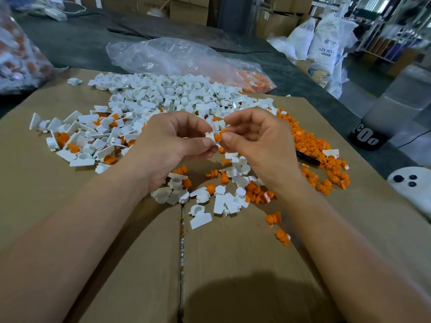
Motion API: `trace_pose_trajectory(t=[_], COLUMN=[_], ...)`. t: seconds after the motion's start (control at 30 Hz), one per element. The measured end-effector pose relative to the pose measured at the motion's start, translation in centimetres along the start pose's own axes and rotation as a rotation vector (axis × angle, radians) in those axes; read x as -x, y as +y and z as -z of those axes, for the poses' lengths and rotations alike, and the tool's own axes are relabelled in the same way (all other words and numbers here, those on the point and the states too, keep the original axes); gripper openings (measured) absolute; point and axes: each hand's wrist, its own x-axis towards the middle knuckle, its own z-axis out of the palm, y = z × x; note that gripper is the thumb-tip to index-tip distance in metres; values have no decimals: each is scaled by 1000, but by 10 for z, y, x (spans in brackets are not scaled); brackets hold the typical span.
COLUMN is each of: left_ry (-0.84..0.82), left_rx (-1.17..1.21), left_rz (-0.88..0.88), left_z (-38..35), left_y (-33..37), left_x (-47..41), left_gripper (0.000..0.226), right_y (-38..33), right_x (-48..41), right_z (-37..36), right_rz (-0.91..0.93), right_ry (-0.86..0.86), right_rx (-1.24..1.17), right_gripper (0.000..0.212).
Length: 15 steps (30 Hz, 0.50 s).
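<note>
My left hand (pixel 172 143) pinches a small white plastic housing (pixel 211 137) between thumb and fingers above the cardboard. My right hand (pixel 254 141) pinches an orange ribbed plug (pixel 219 135) whose tip meets the white housing. Both hands are raised over the middle of the cardboard sheet (pixel 116 252). A big heap of white housings (pixel 168 94) lies behind the hands. Loose orange plugs (pixel 312 145) are spread to the right. Joined white-and-orange pieces (pixel 77 138) lie in a pile at the left.
A clear plastic bag (pixel 177 57) with orange parts lies behind the heap. A black marker (pixel 307 158) lies among the plugs at right. Another bag of parts (pixel 18 54) sits far left. A white device (pixel 412 185) rests at the right edge. Sacks and boxes stand beyond.
</note>
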Motion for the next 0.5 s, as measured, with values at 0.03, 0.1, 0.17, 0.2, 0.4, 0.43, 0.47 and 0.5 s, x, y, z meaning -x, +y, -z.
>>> trace_pose_trajectory(t=[0.03, 0.1, 0.17, 0.2, 0.4, 0.43, 0.47, 0.5], left_ry=[6, 13, 15, 17, 27, 28, 31, 34], left_rx=[-3, -26, -65, -85, -117, -128, -145, -164], left_rz=[-8, -28, -50, -58, -60, -66, -71, -75], left_z=[-1, -2, -3, -4, -6, -6, -6, -7], left_y=[0, 0, 0, -1, -3, -3, -3, -4], left_x=[0, 2, 3, 3, 6, 7, 8, 9], left_gripper=[18, 19, 18, 18, 17, 17, 18, 18], right_y=[0, -1, -1, -1, 1, 1, 2, 2], right_x=[0, 0, 0, 0, 0, 1, 1, 1], right_z=[0, 1, 2, 2, 2, 2, 2, 1], right_rz=[-2, 1, 14, 23, 61, 60, 62, 69], right_ry=[-2, -12, -27, -37, -85, -99, -113, -124], right_rx=[1, 13, 47, 66, 105, 109, 119, 134], right_gripper=[29, 30, 32, 32, 31, 31, 31, 32])
